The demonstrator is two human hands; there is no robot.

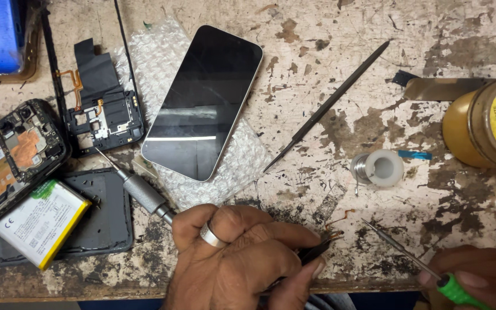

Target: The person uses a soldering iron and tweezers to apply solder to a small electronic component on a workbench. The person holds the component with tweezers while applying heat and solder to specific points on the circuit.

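My left hand (pixel 236 258), with a ring on one finger, is at the bench's front edge, pinching black tweezers (pixel 316 251) whose tips hold a small copper-coloured flex piece (pixel 335 233). A metal-handled screwdriver (pixel 139 189) lies partly under that hand. My right hand (pixel 477 275), at the bottom right, grips a thin screwdriver with a green handle (pixel 453 289); its shaft (pixel 397 247) points up-left toward the flex piece.
A dark-screened phone (pixel 205 100) lies on bubble wrap (pixel 162 57). At the left are an opened phone (pixel 18 149), a battery (pixel 41 221), a black cover (pixel 107 115). A black spudger (pixel 328 106), solder spool (pixel 379 168) and amber flux jar (pixel 486 123) lie right.
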